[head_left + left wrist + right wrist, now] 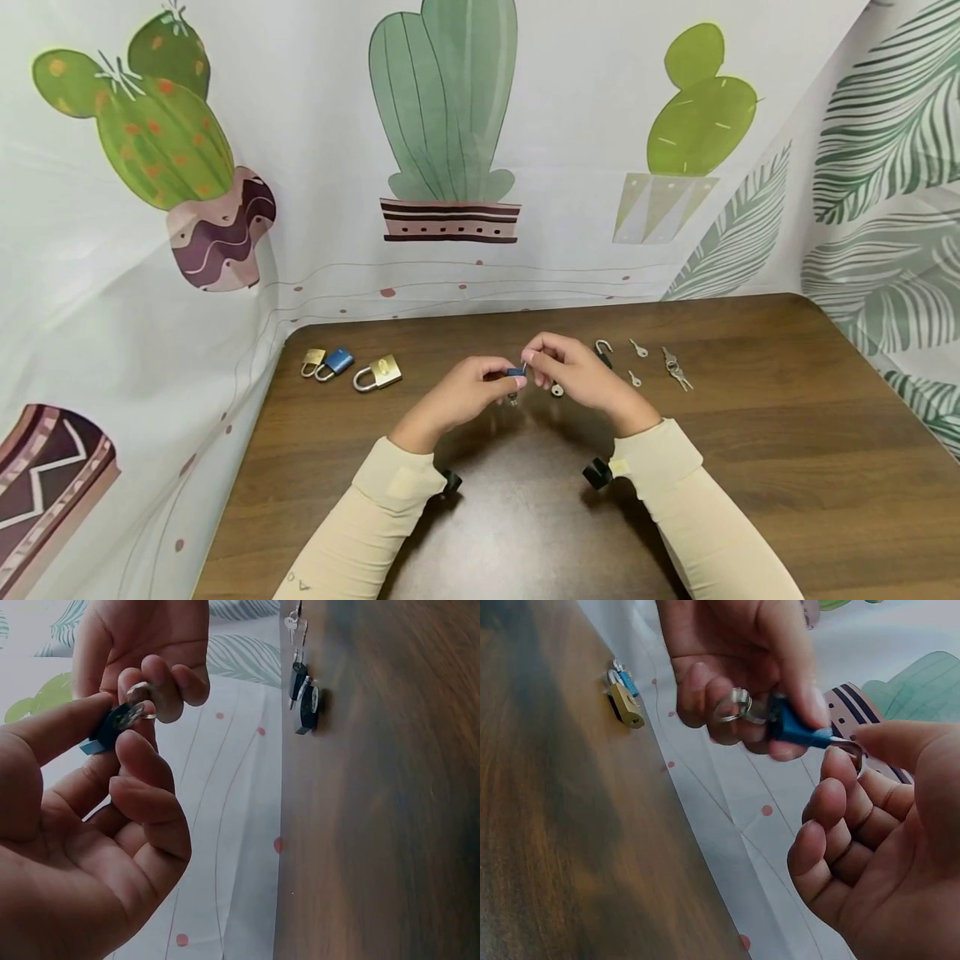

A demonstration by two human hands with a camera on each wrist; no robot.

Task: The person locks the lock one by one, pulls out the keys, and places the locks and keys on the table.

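Note:
Between both hands, above the table, is a small blue padlock (801, 729) with a key in its underside. My left hand (476, 387) pinches the padlock's body between thumb and fingers. The shackle (855, 752) is pinched by the thumb and index finger of my right hand (573, 375). In the right wrist view, rings (736, 705) hang from the key beside the left hand's curled fingers. Whether the shackle is locked cannot be told. Just past the right hand lies a dark padlock (603, 357) with its shackle up, partly hidden by that hand.
On the table's left lie a small brass padlock (313, 362), a blue padlock (339, 360) and a larger brass padlock (386, 372). Loose keys (638, 348) and a linked bunch of keys (673, 365) lie to the right. A printed cloth (570, 208) hangs behind the wooden table (750, 467).

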